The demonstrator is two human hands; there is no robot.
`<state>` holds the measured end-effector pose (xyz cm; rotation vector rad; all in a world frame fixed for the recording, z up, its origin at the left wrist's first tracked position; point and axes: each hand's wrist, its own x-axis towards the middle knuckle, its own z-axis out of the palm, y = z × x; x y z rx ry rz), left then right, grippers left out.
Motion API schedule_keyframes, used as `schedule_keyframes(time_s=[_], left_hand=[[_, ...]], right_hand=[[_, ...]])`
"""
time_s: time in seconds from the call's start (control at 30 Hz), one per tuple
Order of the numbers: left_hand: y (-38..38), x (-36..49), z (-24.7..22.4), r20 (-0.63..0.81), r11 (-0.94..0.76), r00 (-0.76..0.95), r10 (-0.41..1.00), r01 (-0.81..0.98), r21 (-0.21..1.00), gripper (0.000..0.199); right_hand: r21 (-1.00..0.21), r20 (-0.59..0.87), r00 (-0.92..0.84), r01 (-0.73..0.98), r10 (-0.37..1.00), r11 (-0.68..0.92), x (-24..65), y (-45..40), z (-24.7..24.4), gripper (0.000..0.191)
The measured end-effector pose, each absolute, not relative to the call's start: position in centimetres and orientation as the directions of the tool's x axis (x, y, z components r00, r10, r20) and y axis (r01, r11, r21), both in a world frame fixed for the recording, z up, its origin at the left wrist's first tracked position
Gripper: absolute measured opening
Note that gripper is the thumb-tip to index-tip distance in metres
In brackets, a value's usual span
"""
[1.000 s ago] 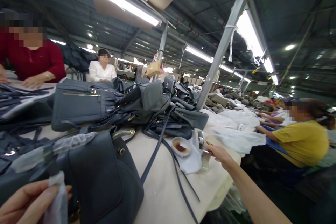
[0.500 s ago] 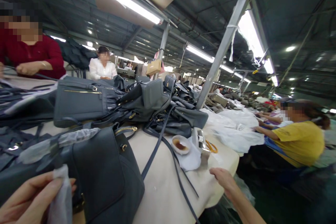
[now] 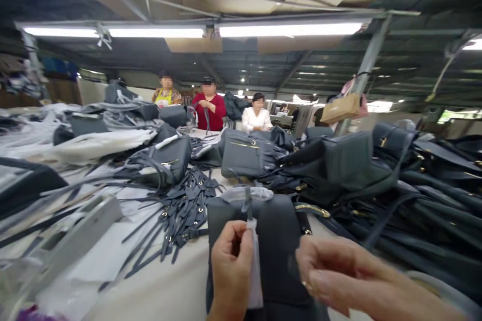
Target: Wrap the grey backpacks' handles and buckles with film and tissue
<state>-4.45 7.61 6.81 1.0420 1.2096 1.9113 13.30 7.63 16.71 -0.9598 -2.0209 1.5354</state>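
A dark grey-blue leather bag [image 3: 280, 241] stands in front of me, its top handle [image 3: 233, 194] wrapped in clear plastic. My left hand [image 3: 231, 266] is closed in a pinch on a white wrapping strip [image 3: 256, 278] around a narrow strap [image 3: 248, 203], which hangs down the front of the bag. Just right of the strip, my right hand [image 3: 335, 271] is over the bag's right side, thumb and fingers pressed together. Motion blurs it, and a faint clear patch shows by its fingertips; what it holds cannot be made out.
A bundle of dark straps with metal rings [image 3: 188, 205] lies to the left, beside a grey box-like holder [image 3: 86, 230]. More dark bags [image 3: 346, 155] are piled behind and to the right. Several people sit across the table, one in a red top [image 3: 214, 110].
My view has swung left, bringing the bag to the centre. My right hand has come from the silver tape dispenser at the table's right edge to the bag. My left hand still pinches the strip.
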Motion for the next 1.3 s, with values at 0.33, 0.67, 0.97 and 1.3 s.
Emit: schedule_keyframes(time_s=[0.33, 0.67, 0.97, 1.3], left_hand=[[7.6, -3.7, 5.5, 0.431, -0.488, -0.491, 0.757, 0.015, 0.873, 0.017], [8.0, -3.4, 4.3, 0.461, -0.535, -0.563, 0.686, 0.040, 0.844, 0.019], [7.8, -3.6, 4.5, 0.502, -0.551, -0.516, 0.694, 0.069, 0.832, 0.014], [7.4, -4.1, 5.0, 0.455, -0.509, -0.496, 0.739, 0.029, 0.860, 0.011]], right_hand=[[-0.827, -0.058, -0.661, 0.452, 0.748, 0.334, 7.6, 11.9, 17.8, 0.025], [-0.870, -0.175, -0.742, 0.425, 0.647, 0.251, 8.1, 12.7, 18.2, 0.028], [-0.810, -0.185, -0.690, 0.510, 0.700, 0.288, 7.8, 13.1, 17.7, 0.021], [-0.731, -0.187, -0.646, 0.594, 0.740, 0.334, 7.3, 12.6, 17.9, 0.020]])
